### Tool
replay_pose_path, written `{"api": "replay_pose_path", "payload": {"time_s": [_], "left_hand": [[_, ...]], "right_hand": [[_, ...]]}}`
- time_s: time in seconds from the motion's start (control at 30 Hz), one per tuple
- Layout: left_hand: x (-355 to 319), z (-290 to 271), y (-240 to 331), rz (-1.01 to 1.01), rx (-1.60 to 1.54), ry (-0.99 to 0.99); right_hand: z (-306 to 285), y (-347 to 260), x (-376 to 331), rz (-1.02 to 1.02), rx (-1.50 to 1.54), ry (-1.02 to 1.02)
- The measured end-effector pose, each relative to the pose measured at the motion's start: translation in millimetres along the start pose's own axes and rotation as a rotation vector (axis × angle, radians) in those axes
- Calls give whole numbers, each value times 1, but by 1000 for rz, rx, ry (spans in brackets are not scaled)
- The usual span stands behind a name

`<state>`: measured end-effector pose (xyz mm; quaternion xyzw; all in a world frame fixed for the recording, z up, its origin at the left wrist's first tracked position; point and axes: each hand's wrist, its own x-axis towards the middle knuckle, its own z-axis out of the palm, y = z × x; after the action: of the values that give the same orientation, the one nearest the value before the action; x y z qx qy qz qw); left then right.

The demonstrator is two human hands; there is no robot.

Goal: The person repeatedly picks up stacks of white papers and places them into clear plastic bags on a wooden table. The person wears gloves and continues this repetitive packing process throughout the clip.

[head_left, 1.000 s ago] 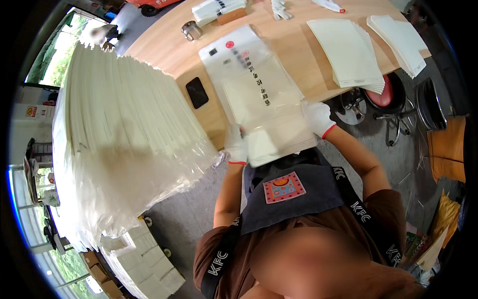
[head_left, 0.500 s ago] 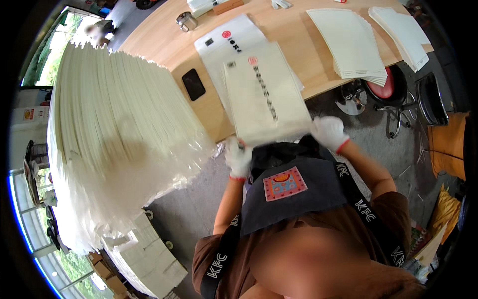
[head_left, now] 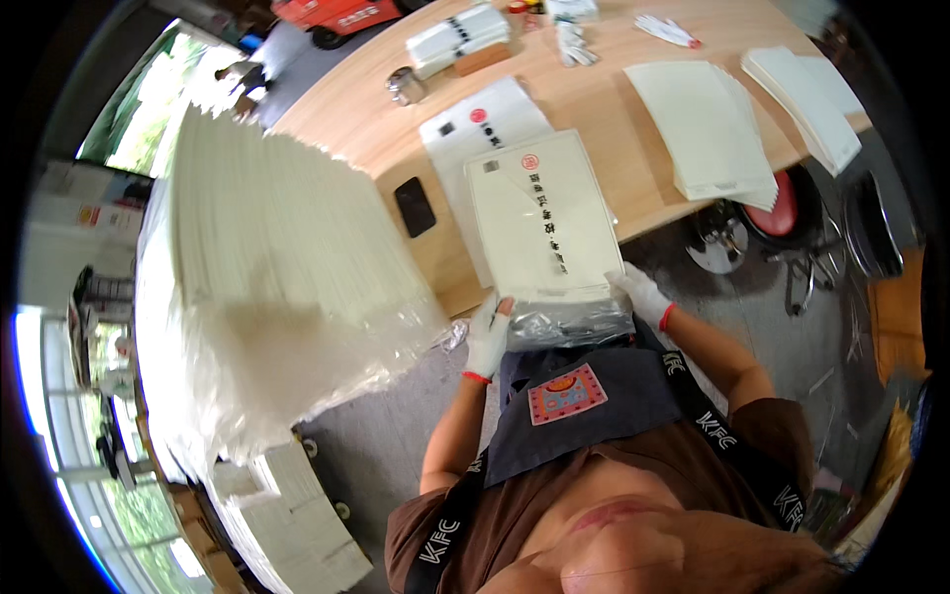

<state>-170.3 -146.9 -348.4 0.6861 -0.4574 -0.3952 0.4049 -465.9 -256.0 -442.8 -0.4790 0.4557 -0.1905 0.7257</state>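
Note:
A stack of cream printed sheets (head_left: pixel 520 213) lies at the table's near edge, with a column of dark characters and a red round mark on top. Crumpled clear plastic film (head_left: pixel 569 322) covers or hangs from its near end, over my apron. My left hand (head_left: pixel 487 337), in a white glove with a red cuff, grips the stack's near left corner, thumb at the edge. At the near right corner, my right hand (head_left: pixel 643 295), gloved alike, holds the side with its fingers. Under the stack lies a white printed sheet or bag (head_left: pixel 450 148).
A tall pile of cream paper (head_left: pixel 287 228), partly wrapped in plastic, stands at left. A black phone (head_left: pixel 415 207), a metal cup (head_left: pixel 405 86), spare gloves (head_left: pixel 668 30) and fanned paper stacks (head_left: pixel 698 129) rest on the table (head_left: pixel 594 99). A red-seated stool (head_left: pixel 782 208) stands at right.
My head view has shifted, so the scene sits lower and further right. My right hand has come in against the stack's near right corner, and the plastic at the near end shows more.

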Motion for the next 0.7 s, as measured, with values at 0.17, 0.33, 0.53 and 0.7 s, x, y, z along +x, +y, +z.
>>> {"api": "replay_pose_path", "payload": {"time_s": [0.17, 0.33, 0.53, 0.7], "left_hand": [[-36, -46, 201, 401, 452, 24], [-113, -108, 290, 825, 875, 488], [-167, -247, 345, 722, 405, 1425], [-192, -363, 317, 315, 548, 1438]], "right_hand": [[94, -75, 1, -144, 707, -450], [128, -231, -13, -315, 420, -494], [253, -440, -32, -657, -51, -610], [309, -479, -66, -796, -420, -692]]}}
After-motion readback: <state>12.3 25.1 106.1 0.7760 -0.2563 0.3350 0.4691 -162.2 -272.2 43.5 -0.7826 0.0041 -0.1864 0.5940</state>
